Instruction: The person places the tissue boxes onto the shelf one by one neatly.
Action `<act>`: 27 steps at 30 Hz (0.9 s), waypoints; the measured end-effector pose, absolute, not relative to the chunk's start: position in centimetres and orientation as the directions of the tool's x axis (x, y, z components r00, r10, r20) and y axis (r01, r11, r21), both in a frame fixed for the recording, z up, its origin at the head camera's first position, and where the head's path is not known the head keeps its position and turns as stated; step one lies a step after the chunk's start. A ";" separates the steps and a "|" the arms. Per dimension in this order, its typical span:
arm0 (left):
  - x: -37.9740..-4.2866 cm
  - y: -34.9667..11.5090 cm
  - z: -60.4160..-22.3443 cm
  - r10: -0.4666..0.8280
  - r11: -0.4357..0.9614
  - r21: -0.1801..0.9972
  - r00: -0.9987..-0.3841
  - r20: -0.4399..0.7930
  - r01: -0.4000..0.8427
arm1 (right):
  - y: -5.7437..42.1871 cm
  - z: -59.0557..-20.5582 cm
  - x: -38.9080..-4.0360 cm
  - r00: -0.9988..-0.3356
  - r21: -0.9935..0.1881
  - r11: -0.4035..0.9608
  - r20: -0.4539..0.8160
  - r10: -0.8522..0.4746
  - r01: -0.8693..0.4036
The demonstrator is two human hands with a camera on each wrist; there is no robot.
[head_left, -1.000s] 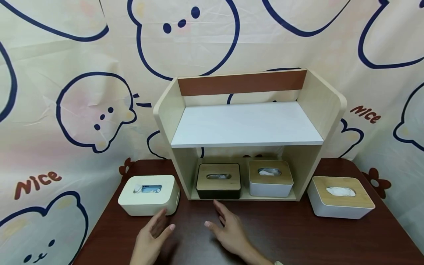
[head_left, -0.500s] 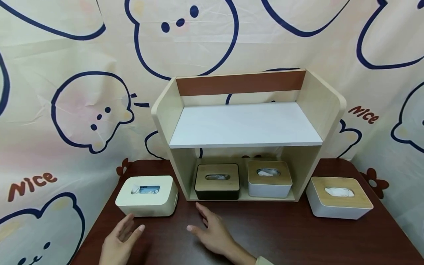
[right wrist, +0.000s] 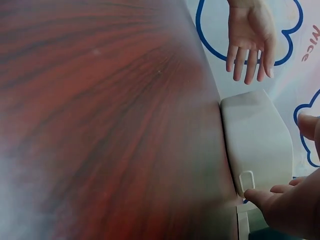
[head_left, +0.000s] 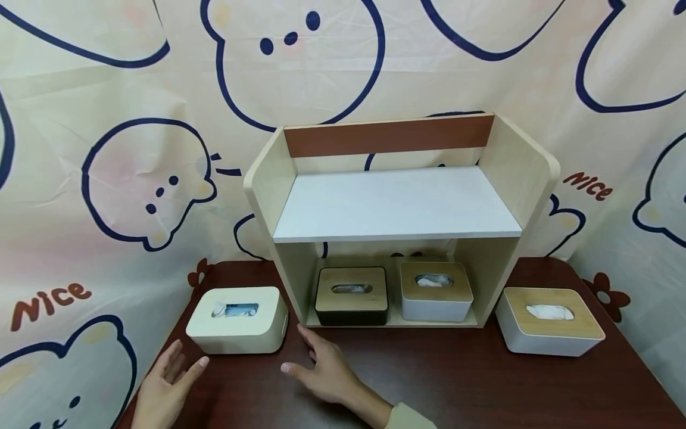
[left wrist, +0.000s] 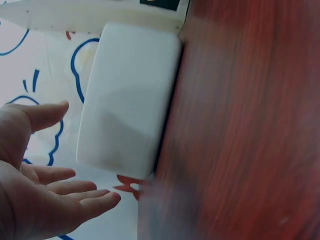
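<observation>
A cream-white tissue box [head_left: 233, 339], with blue-and-white tissue showing in its top slot, stands on the table left of the shelf. My left hand [head_left: 162, 387] is just off its front left corner, thumb and fingers spread, holding nothing. In the left wrist view the palm faces the white box [left wrist: 132, 95] across a gap. To the right of the box is my right hand [head_left: 324, 369], fingers extended and thumb apart, also holding nothing. In the right wrist view its fingertips overlap the small tab [right wrist: 247, 181] on the box's end.
A wooden shelf unit [head_left: 396, 202] stands at the back of the dark table [head_left: 455, 381]. Its lower level holds a black tissue box with a wooden lid [head_left: 351, 296] and a white wooden-lidded one [head_left: 436, 291]. Another white tissue box [head_left: 552, 322] stands right of the shelf.
Both hands have moved left across the table front; the left hand now lies left of the white tissue box's corner, the right near its right end. The boxes stay in place.
</observation>
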State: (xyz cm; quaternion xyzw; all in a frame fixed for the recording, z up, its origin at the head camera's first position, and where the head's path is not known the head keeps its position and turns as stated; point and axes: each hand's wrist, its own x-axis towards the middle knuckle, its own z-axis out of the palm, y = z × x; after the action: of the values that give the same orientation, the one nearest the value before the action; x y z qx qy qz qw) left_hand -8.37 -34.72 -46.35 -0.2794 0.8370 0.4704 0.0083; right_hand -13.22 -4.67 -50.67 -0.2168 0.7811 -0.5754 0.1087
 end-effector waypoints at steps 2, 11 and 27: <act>-8.9 -35.3 -46.4 -0.436 0.414 0.782 -0.855 -0.279 -0.466 | -5.1 -50.5 -13.4 -0.880 -0.939 0.265 0.071 -0.470 -0.217; -10.5 -36.5 -46.3 -0.344 0.432 0.781 -0.883 -0.318 -0.450 | -6.9 -50.5 -14.0 -0.875 -0.922 0.312 0.053 -0.481 -0.228; -12.6 -36.8 -47.4 -0.263 0.413 0.831 -0.923 -0.282 -0.372 | -10.6 -50.5 -15.2 -0.890 -0.932 0.312 0.022 -0.456 -0.184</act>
State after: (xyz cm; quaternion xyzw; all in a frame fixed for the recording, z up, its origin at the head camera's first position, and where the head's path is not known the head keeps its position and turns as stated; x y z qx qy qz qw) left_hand -12.63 -36.78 -47.39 -0.1890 0.8389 0.5075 0.0538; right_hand -15.24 -10.62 -50.53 -0.1998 0.8004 -0.5515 0.1236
